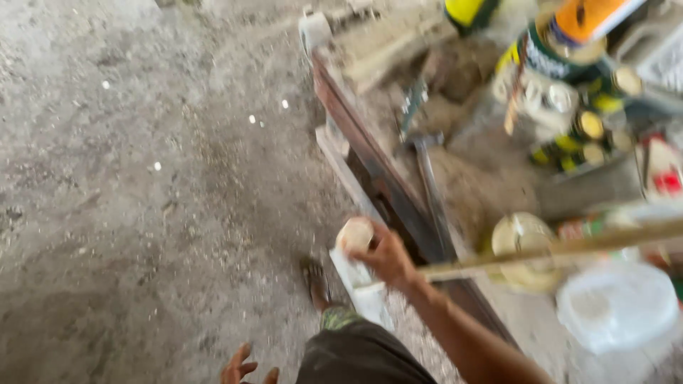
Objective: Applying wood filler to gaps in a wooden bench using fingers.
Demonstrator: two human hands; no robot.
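Down by the edge of the dusty workbench [370, 153], the right hand [384, 257] gripped a small white bottle [358, 270] near its cap, looked light and rigid, while the left hand [245, 368] hung loose, fingers spread.

Soft, even daylight fills the scene, brightest on the concrete floor [142, 178] left of the hands, with no hard shadows. Motion blur smears everything, worst among the cans [569, 92] above the right hand [388, 256]; the white plastic lid [615, 306] nearly glares.
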